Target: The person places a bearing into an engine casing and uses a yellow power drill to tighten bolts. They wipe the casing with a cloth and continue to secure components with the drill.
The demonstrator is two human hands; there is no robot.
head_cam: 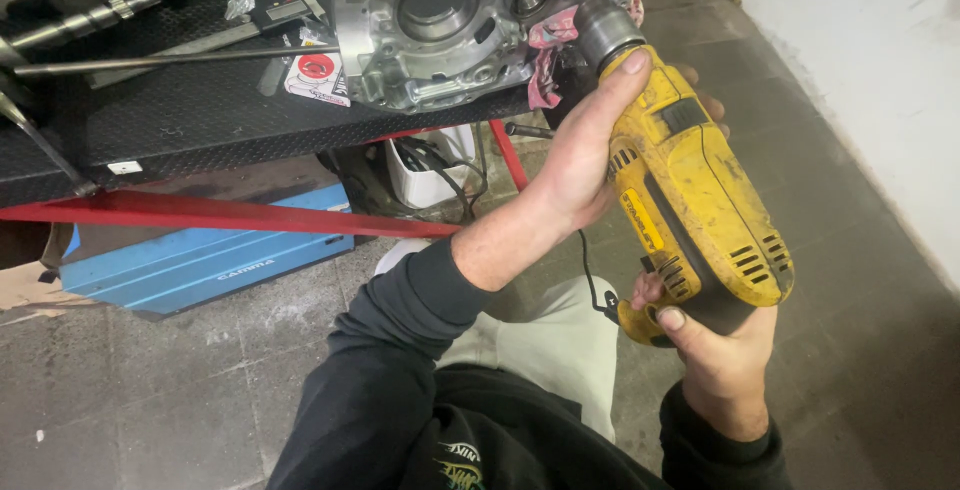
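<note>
A worn yellow corded electric drill (pixel 690 190) is held in both hands, its dark chuck (pixel 603 28) pointing up toward a grey cast-metal engine casing (pixel 440 25) on the black workbench (pixel 190 115). My left hand (pixel 585 145) wraps the drill's front body just behind the chuck, thumb on top. My right hand (pixel 705 335) grips the drill's handle from below, at the rear. A pink rag (pixel 548 50) hangs between the casing and the chuck.
Long steel rods (pixel 170 58) and a shaft (pixel 85 20) lie on the bench, beside a small red-and-white box (pixel 317 75) and a digital caliper (pixel 275 15). Under the bench are a red frame bar (pixel 230 215), a blue case (pixel 200 260) and a white container (pixel 430 165).
</note>
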